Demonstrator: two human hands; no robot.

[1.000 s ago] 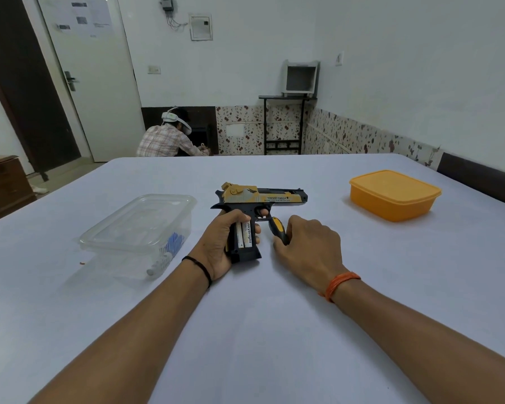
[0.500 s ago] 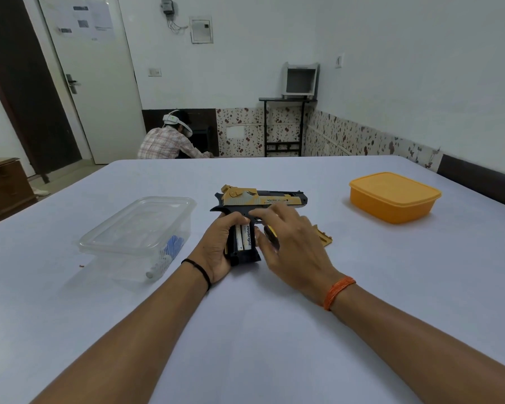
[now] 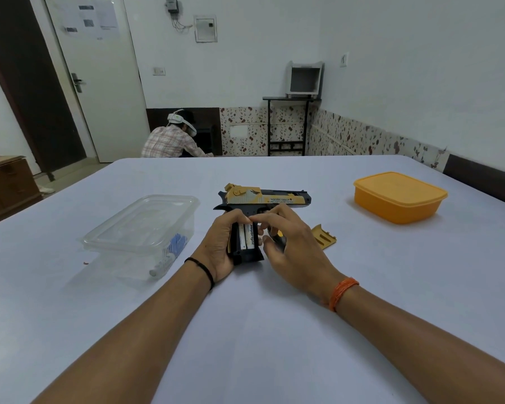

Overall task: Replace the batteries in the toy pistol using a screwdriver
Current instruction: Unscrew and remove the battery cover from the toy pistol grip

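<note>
— What is the toy pistol [image 3: 267, 198] made of?
— Plastic by the look of it, matt black with yellow printed panels. The loose cover [image 3: 324, 236] beside it is the same yellow plastic, ribbed.
— And the boxes?
— The clear container [image 3: 142, 225] is glossy see-through plastic; the orange box [image 3: 398, 196] is opaque with a soft sheen.
— The table [image 3: 245, 330]?
— Covered in smooth, matt pale cloth.
</note>
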